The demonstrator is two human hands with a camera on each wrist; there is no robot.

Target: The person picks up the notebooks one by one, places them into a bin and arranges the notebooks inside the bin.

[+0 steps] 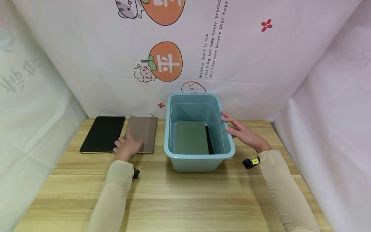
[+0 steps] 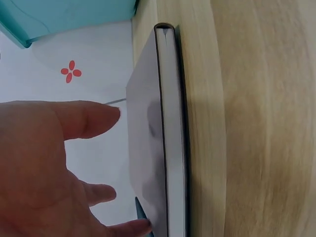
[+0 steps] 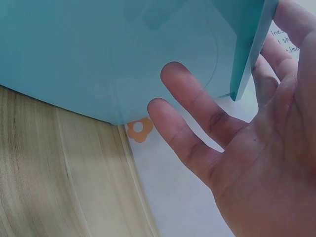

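My left hand (image 1: 127, 149) is over a grey-brown notebook (image 1: 148, 132), thumb and fingers spread. In the left wrist view its thumb (image 2: 91, 118) stands apart from the notebook cover; a lower fingertip is close to the cover, and I cannot tell whether it touches. Just left of that notebook lies a black notebook (image 1: 102, 134). My right hand (image 1: 246, 133) rests on the right rim of a light blue plastic bin (image 1: 200, 157), its fingers fairly straight. Two of those fingers (image 3: 190, 91) extend along the bin's outer side. Inside the bin is a green notebook (image 1: 191, 138), with a dark book (image 1: 209, 141) partly hidden beside it.
The wooden table (image 1: 185, 199) ends at a white printed cloth (image 1: 232, 96) behind the bin and notebooks. More white cloth hangs at both sides. Each wrist wears a small black camera, one of them beside the right sleeve (image 1: 272, 161).
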